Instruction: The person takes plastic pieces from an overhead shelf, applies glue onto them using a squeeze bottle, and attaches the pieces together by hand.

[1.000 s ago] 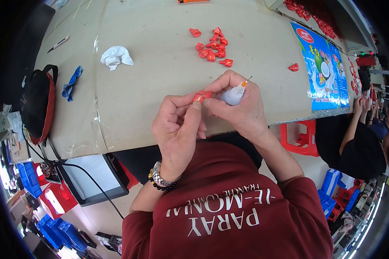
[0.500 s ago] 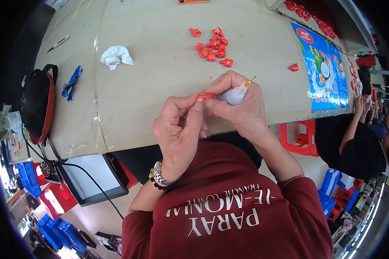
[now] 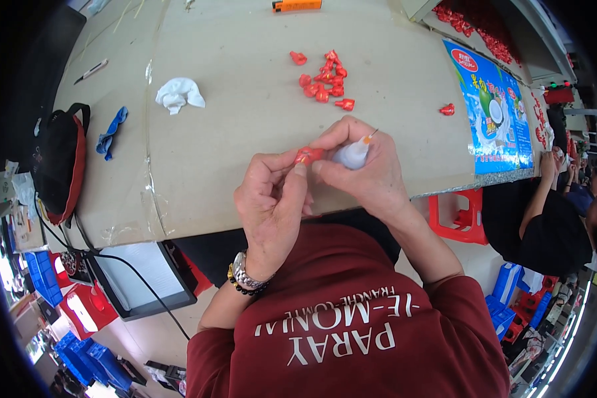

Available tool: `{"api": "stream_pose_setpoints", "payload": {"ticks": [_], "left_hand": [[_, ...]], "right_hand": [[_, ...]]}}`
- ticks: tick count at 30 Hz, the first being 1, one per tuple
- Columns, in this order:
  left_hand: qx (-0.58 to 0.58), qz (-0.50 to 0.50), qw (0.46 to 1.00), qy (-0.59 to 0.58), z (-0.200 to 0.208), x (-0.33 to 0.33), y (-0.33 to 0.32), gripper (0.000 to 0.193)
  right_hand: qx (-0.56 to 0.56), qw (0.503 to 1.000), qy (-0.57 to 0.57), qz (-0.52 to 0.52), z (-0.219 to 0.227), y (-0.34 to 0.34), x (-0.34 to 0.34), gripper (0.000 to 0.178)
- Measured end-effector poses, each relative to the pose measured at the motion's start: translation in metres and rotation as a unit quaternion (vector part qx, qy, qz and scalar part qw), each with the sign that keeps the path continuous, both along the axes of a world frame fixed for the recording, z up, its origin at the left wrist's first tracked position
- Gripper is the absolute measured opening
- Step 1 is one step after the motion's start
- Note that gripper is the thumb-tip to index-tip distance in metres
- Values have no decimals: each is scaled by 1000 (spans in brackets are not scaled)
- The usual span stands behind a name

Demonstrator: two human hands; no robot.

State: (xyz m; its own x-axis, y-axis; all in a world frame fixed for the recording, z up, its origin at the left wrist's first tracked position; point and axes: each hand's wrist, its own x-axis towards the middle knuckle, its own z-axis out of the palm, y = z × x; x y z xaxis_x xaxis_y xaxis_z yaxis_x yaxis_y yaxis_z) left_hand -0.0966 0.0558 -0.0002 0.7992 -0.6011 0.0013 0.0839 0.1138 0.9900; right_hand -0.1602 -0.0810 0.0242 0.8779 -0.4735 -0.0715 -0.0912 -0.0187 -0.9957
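Between the fingertips of both hands sits a small red plastic piece (image 3: 308, 156) with a pale spot on it. My left hand (image 3: 270, 199) pinches it from the left between thumb and fingers. From the right, the thumb and forefinger of my right hand (image 3: 371, 174) touch the same piece. Tucked in the right palm is a white squeeze bottle (image 3: 353, 154) with an orange collar and a thin needle tip pointing up and away. Beyond the hands lies a loose cluster of similar red pieces (image 3: 326, 76) on the table.
A crumpled white tissue (image 3: 180, 94), a blue cloth strip (image 3: 111, 133), a pen (image 3: 91, 71) and a black bag (image 3: 58, 162) lie leftward. An orange object (image 3: 296, 6) is at the far edge. Rightward are a single red piece (image 3: 448, 109), a blue printed sheet (image 3: 494, 113) and a co-worker's arm (image 3: 541, 192).
Both hands and the red piece have shifted slightly left and nearer to me. The bottle in my right hand has tilted a little. The view has also moved slightly.
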Motion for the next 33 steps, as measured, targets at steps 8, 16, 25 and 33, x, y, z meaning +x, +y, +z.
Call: {"api": "stream_pose_setpoints", "payload": {"ticks": [8,16,25,33], "left_hand": [[41,-35,999,0,7,4,-5,24],[180,-62,950,-247,10,42,-4,30],[248,-68,841,-475,18,86,-38,30],[207,-91,834,-502,11,85,-71,40]], "right_hand": [[103,995,7,-12,-5,-14,-10,8],[-61,973,22,-223,-9,-103,-52,6],[-214,915,130,-318,-24,-157,-83,6],[-217,913,31,-344,-17,-141,-68,10]]}}
